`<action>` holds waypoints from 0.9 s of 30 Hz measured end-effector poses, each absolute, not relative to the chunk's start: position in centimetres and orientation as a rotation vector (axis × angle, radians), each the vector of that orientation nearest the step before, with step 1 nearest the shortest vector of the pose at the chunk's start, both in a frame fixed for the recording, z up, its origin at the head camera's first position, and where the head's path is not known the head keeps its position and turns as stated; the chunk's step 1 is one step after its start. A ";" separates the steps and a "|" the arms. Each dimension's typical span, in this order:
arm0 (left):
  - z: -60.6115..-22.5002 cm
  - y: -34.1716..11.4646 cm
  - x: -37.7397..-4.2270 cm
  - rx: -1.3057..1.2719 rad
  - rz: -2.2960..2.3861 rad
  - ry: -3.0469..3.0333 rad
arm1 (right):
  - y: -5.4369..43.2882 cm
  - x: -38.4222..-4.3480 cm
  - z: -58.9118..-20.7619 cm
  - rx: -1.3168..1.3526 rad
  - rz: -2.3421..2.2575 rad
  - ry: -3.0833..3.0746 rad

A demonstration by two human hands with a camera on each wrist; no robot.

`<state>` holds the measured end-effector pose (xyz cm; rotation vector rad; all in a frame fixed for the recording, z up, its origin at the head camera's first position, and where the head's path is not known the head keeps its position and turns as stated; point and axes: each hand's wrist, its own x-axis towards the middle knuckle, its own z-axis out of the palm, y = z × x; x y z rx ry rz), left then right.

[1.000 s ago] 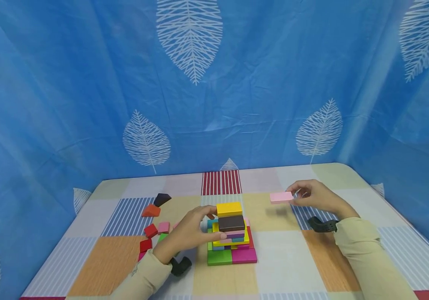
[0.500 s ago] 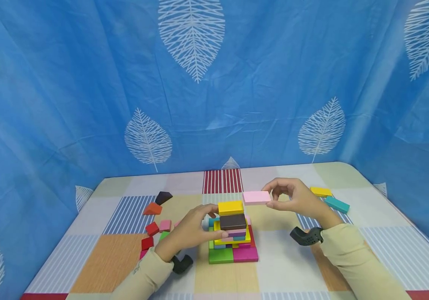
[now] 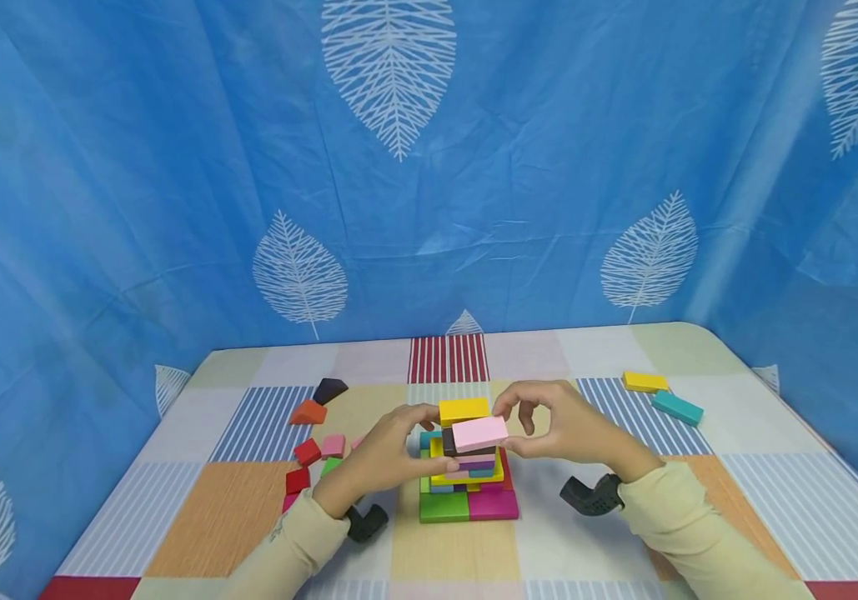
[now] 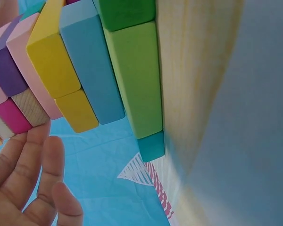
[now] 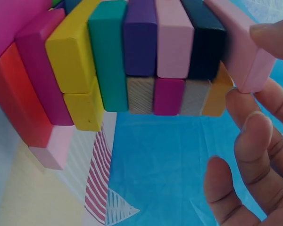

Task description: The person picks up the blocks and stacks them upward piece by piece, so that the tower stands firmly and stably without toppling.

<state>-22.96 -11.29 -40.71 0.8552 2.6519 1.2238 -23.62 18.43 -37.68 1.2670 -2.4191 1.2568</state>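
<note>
A tower of coloured wooden blocks (image 3: 474,467) rises in stepped layers from a wider green and magenta base. My left hand (image 3: 383,454) steadies its upper part, thumb at the front and fingers at the back. My right hand (image 3: 567,425) pinches a pink block (image 3: 479,433) by its right end, thumb in front. That block is slightly askew, right over the dark block (image 3: 448,442) at the front of the top. Behind it lies a yellow block (image 3: 464,410). In the right wrist view, the pink block (image 5: 243,47) overlaps the dark block (image 5: 205,42).
Loose blocks lie left of the tower, among them a black one (image 3: 330,390), an orange one (image 3: 308,412) and a red one (image 3: 308,452). At the right are a yellow block (image 3: 644,382) and a teal block (image 3: 678,407). A blue leaf-patterned curtain (image 3: 429,208) surrounds the table.
My right hand has carried the pink block leftward from the right side to over the tower's top. The left hand has kept its place at the tower.
</note>
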 end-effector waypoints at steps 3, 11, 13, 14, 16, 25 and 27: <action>-40.7 -11.3 -22.9 0.869 1.217 2.663 | 18.1 -23.4 -37.7 1.310 1.220 -2.398; -40.5 -11.3 -22.8 0.851 1.212 2.669 | 17.3 -23.0 -37.6 1.319 1.099 -2.387; -40.5 -11.3 -22.8 0.849 1.232 2.658 | 17.3 -23.0 -37.6 1.297 1.086 -2.397; -40.4 -11.3 -22.8 0.846 1.247 2.656 | 17.3 -23.0 -37.5 1.286 1.085 -2.403; -40.3 -11.4 -22.7 0.866 1.285 2.659 | 17.3 -23.0 -37.5 1.257 1.097 -2.419; -40.2 -11.4 -22.5 0.942 1.406 2.713 | 17.8 -23.7 -38.4 1.154 1.308 -2.505; -40.2 -11.3 -22.5 0.949 1.414 2.726 | 17.7 -23.9 -38.7 1.144 1.338 -2.522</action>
